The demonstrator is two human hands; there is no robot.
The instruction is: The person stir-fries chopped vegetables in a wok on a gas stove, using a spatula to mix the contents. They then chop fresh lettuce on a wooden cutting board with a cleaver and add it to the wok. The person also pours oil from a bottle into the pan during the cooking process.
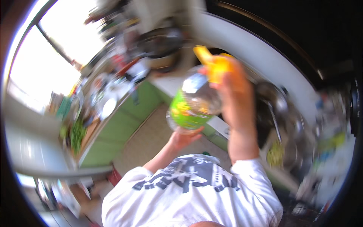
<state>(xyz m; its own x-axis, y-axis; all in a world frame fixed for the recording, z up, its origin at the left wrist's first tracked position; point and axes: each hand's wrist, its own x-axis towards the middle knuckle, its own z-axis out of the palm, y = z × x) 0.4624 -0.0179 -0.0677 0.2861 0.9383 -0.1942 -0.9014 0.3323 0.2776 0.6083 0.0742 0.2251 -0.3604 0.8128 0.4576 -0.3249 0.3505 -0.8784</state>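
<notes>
A large clear plastic bottle (195,99) with a green label and a yellow top is held tilted in front of my chest. My right hand (235,82) grips it by the yellow handle (218,68) at its upper end; motion blur hides the exact fingers. At the bottle's lower end is my left hand (184,139), palm up with the fingers spread, under or against the base. Whether it bears any weight cannot be told. What the bottle holds is blurred.
A dark pan (160,42) stands at the back corner. Dishes (109,105) and green vegetables (78,136) lie on the left counter with green cabinets (122,124). To the right are a metal wok (272,96) and chopped pale green food (275,153).
</notes>
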